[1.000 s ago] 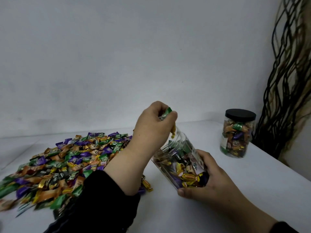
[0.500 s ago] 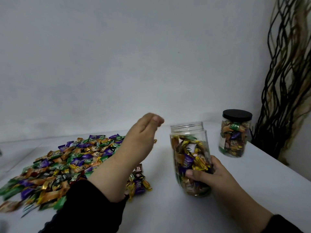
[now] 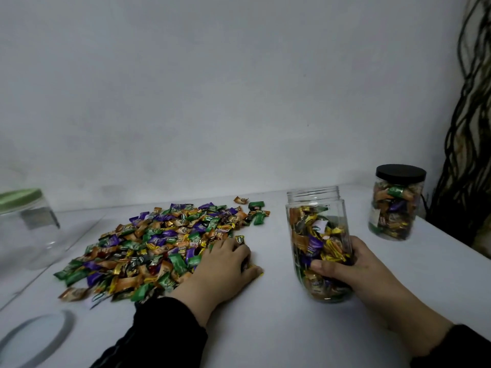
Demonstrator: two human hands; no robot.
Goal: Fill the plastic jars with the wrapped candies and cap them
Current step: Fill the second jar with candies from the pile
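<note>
A plain domestic room is suggested; a white table is set against a bare white wall; dark decorative twisted branches are seen at its right edge.

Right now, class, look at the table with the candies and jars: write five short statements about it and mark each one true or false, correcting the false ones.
1. The open jar stands upright on the table. True.
2. The right hand grips that jar near its base. True.
3. The left hand is raised above the jar's mouth. False: it rests on the near edge of the candy pile.
4. The jar at the far right has no lid. False: it is filled and wears a black lid.
5. The open jar is empty. False: candies fill most of it, short of the neck.
</note>
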